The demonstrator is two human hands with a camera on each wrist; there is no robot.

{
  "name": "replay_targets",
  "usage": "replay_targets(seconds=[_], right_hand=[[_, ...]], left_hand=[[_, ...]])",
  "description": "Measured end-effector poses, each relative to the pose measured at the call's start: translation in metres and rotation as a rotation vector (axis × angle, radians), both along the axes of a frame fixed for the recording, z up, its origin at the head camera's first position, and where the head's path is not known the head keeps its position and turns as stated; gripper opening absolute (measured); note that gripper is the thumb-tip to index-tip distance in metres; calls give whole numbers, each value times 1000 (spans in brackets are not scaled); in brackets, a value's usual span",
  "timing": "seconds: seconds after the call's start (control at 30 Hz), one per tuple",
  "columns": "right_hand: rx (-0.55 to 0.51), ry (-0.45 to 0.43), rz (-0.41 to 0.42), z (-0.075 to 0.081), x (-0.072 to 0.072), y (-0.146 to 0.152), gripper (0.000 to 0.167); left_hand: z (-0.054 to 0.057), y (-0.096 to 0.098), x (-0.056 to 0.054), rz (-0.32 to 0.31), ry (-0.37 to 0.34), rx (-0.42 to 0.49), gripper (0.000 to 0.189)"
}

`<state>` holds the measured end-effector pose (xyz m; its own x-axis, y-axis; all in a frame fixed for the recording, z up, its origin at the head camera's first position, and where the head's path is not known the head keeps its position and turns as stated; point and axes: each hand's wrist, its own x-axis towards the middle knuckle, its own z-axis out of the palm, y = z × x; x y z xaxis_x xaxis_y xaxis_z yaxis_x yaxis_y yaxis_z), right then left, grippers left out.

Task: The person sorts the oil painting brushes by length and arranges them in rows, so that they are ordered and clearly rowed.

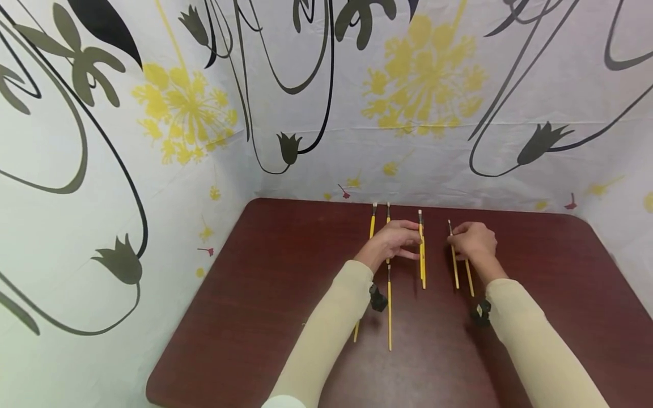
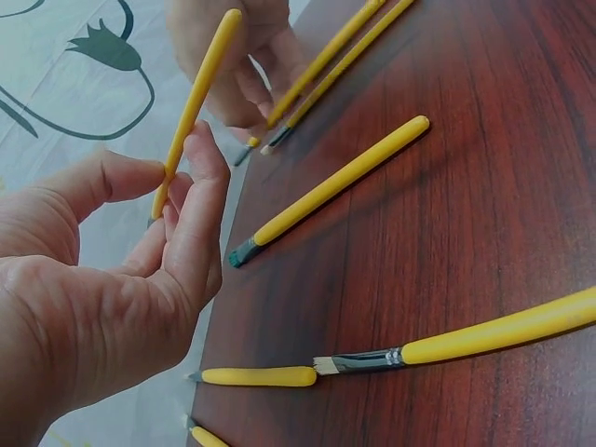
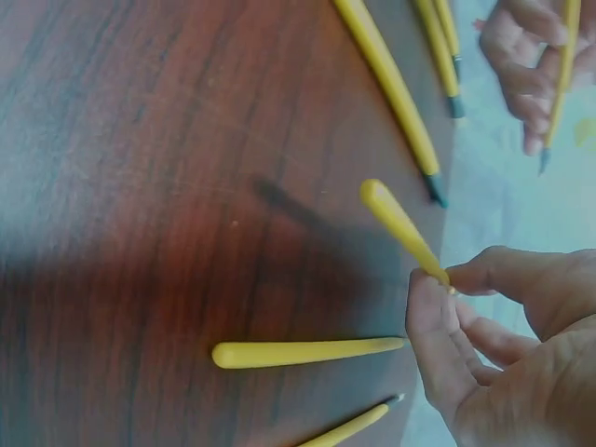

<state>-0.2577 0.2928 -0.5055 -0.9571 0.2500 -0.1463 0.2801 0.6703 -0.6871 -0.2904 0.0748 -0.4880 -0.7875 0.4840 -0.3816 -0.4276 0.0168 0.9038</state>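
Observation:
My left hand (image 1: 395, 241) pinches a yellow-handled paintbrush (image 2: 193, 102) between thumb and fingers. It hovers at the table's far side, the handle end pointing up in the left wrist view. Close under that brush lies another paintbrush (image 2: 340, 182) with green-stained bristles. To the right, my right hand (image 1: 474, 241) holds a second yellow paintbrush (image 3: 400, 226) between thumb and fingertips, raised over its shadow. One paintbrush (image 1: 469, 277) rests on the wood beside this hand, partly covered by it in the head view. The right wrist view shows two paintbrushes, one of them a handle (image 3: 307, 352), below the held one.
Several more paintbrushes lie left of centre, one paintbrush (image 1: 390, 317) nearer the front and another (image 1: 372, 224) by the back edge, partly behind the left arm. The dark red wooden table (image 1: 245, 294) meets patterned white sheeting (image 1: 316, 119) at the back and left.

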Motion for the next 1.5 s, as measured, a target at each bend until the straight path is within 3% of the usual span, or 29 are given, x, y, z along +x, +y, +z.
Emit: replay_targets(seconds=[0.33, 0.6, 0.8, 0.97, 1.23, 1.5], right_hand=[[-385, -35, 41, 19, 15, 4, 44], [-538, -62, 98, 26, 30, 9, 46], [-635, -69, 115, 32, 44, 10, 34], [-645, -66, 124, 27, 57, 11, 31], [-617, -60, 166, 17, 77, 3, 33], [-666, -61, 178, 11, 89, -5, 33]], left_hand=[[-2, -2, 0, -53, 21, 17, 57], [-5, -10, 5, -37, 25, 32, 51], [-4, -21, 18, -73, 32, 38, 55], [-6, -26, 34, -91, 39, 24, 55], [-13, -32, 59, -58, 59, -79, 41], [-21, -32, 76, -42, 30, -64, 44]])
